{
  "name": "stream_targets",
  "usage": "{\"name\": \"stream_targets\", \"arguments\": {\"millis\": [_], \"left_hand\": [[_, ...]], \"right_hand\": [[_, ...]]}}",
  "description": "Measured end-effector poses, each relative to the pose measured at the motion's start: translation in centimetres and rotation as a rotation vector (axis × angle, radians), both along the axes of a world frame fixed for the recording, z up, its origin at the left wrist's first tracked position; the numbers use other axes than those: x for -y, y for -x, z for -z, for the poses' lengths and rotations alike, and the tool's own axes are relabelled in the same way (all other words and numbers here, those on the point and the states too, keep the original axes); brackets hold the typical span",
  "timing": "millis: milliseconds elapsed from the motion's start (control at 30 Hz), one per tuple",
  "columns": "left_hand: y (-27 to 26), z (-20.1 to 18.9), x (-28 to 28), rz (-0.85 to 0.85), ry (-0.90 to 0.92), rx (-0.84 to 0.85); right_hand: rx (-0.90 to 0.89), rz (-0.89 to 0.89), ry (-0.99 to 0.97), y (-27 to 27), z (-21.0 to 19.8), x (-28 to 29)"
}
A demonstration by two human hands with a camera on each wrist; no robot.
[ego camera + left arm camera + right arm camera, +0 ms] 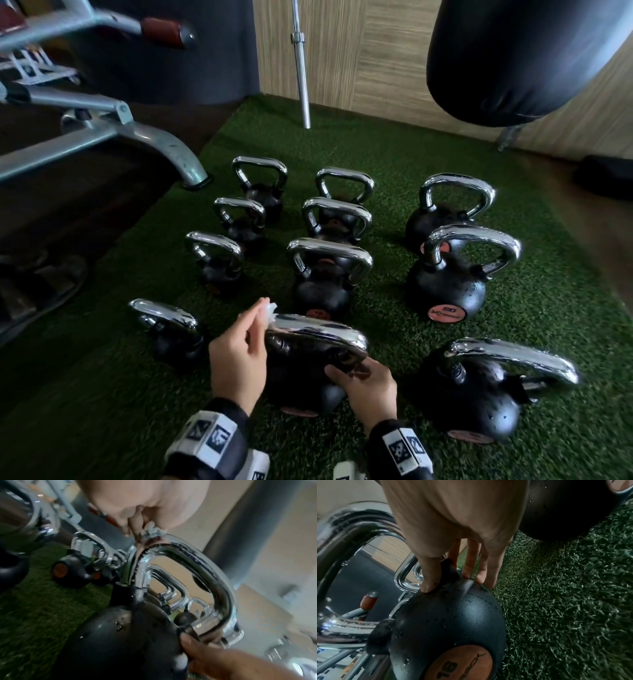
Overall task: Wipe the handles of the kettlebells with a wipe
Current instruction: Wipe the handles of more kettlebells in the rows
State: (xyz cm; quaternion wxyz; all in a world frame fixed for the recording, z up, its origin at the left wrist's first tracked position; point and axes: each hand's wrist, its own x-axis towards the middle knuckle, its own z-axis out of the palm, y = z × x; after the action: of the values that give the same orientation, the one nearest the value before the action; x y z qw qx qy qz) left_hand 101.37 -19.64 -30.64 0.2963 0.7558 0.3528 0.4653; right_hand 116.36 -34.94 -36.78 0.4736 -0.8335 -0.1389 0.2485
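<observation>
Pinched in L hand (236, 353): wipe (269, 310), pressed on L corner of handle (318, 330). Gripped by R hand (366, 387) at handle base: kettlebell (298, 373), set on green turf (376, 154).

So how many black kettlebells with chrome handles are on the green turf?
11 black chrome-handled kettlebells: four in the left column, four in the middle, the nearest between the left hand and right hand, three on the right. None looks hidden.
</observation>
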Motion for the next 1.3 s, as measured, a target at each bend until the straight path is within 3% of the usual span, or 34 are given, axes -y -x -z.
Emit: {"name": "stream_targets", "arguments": {"millis": [200, 300, 367, 500, 600, 800, 967, 1100, 1233, 1300], "left_hand": [[1.2, 1.8, -0.5, 0.015, 0.29, 0.108], [1.1, 3.5, 0.1, -0.024, 0.52, 0.17], [1.5, 4.7, 0.4, 0.035, 0.655, 0.148], [2.6, 5.5, 0.3, 0.181, 0.748, 0.173], [3.0, 6.3, 0.6, 0.262, 0.727, 0.114], [2.6, 4.9, 0.4, 0.076, 0.625, -0.123], [-0.2, 4.7, -0.8, 0.055, 0.521, -0.119], [-3.6, 3.8, -1.9, 0.083, 0.491, -0.184], [-5.5, 2.8, -3.1, 0.144, 0.468, -0.311], [-5.5, 2.6, -3.9, 0.218, 0.556, -0.355]], "right_hand": [[0.023, 0.0, -0.045, 0.1, 0.0, 0.1], [0.02, -0.004, -0.054, 0.0, 0.1, 0.1], [0.021, -0.013, -0.061, 0.0, 0.1, 0.2], [0.027, -0.012, -0.07, -0.2, -0.2, 0.0], [0.044, -0.048, -0.084, -0.3, -0.1, -0.3], [0.061, -0.221, 0.011, -1.2, -1.5, 1.6], [0.225, -0.432, 0.125, -1.6, -3.2, 3.5], [0.203, -0.622, 0.196, -0.7, -3.8, 3.2], [0.128, -0.656, 0.129, 0.2, -3.4, 1.8], [0.128, -0.541, 0.1, 0.2, -2.8, 0.9]]}}
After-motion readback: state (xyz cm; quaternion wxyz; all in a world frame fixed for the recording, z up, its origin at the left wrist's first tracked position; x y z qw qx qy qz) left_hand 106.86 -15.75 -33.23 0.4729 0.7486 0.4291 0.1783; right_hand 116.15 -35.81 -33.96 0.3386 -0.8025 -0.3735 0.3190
